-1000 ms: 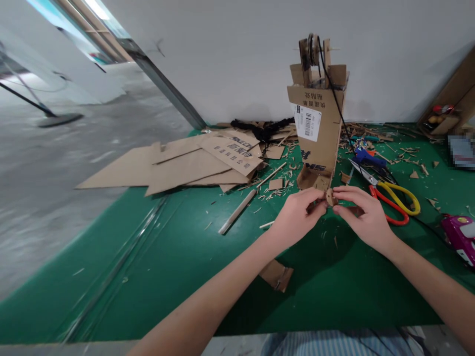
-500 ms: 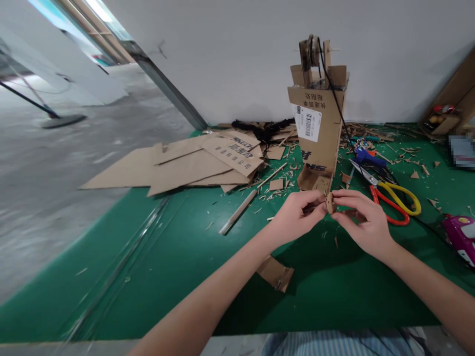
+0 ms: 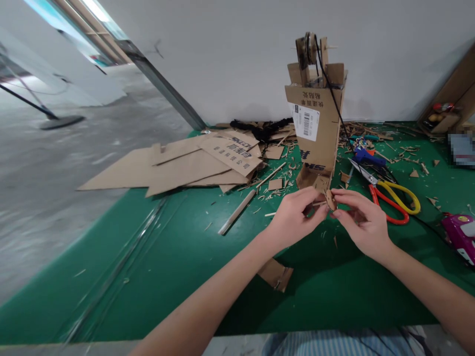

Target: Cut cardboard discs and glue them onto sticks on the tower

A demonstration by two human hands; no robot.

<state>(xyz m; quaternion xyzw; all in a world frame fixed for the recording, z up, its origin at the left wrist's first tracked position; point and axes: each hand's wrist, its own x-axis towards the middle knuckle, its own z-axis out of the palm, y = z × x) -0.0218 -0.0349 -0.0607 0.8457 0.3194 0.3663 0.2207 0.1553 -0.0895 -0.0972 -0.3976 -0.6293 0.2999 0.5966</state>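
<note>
Between my two hands is a small round cardboard disc [image 3: 331, 200], tilted and seen nearly edge-on. My right hand [image 3: 365, 217] pinches the disc's right edge between thumb and fingers. A thin wooden stick [image 3: 318, 202] meets the disc from the left, closed in the fingers of my left hand [image 3: 299, 212]; whether it passes into the disc cannot be made out. Just behind my fingers stands a tall cardboard box structure [image 3: 319, 118], with a wheel [image 3: 310, 48] on a stick axle at its top and a black cord [image 3: 336, 101] hanging down its right side.
Scissors [image 3: 395, 198] and a purple glue gun [image 3: 460, 232] lie to the right, a blue-handled tool [image 3: 369, 158] behind. Flat cardboard sheets [image 3: 185, 168] fill the back left. A wooden strip [image 3: 237, 212] and a cardboard piece [image 3: 274, 274] lie on the green table [image 3: 178, 277], with scraps at the back.
The disc has turned slightly in my fingers, so more of its face and the stick beside it show. Both hands stay in nearly the same place.
</note>
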